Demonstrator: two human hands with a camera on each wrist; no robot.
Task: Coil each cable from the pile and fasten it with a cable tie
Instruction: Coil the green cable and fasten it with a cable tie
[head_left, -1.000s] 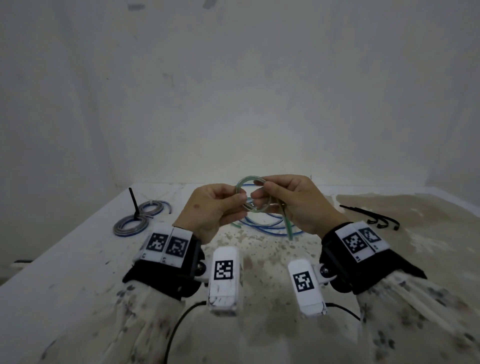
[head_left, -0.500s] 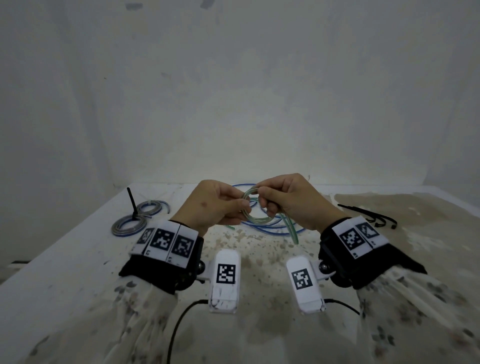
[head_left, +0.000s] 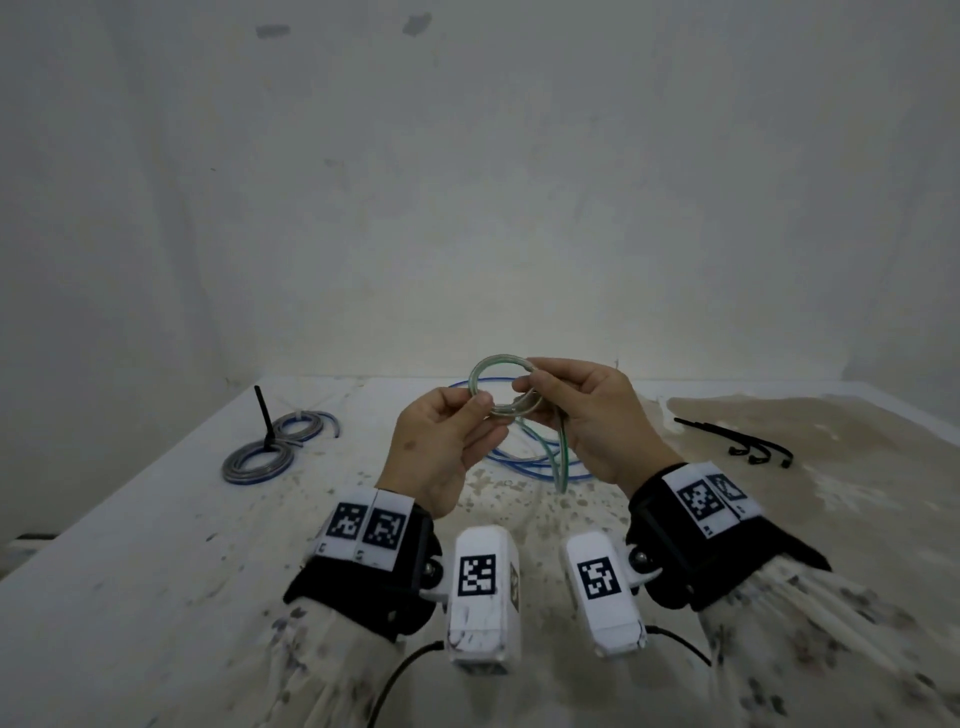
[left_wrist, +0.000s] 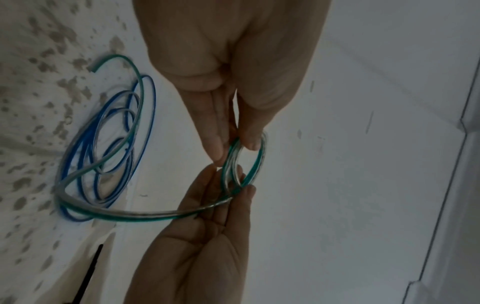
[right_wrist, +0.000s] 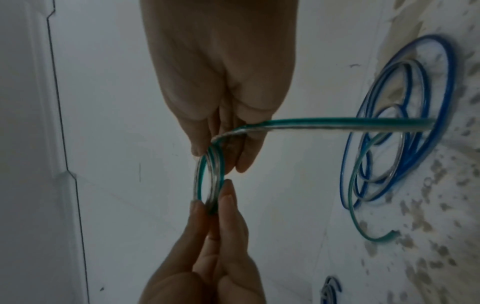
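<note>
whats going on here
A person is winding a green cable into a small coil in mid-air. The left hand pinches one side of the coil, the right hand the other. Its tail hangs down to loose blue cables on the table. Two tied coils lie at left, spare cable ties at right.
</note>
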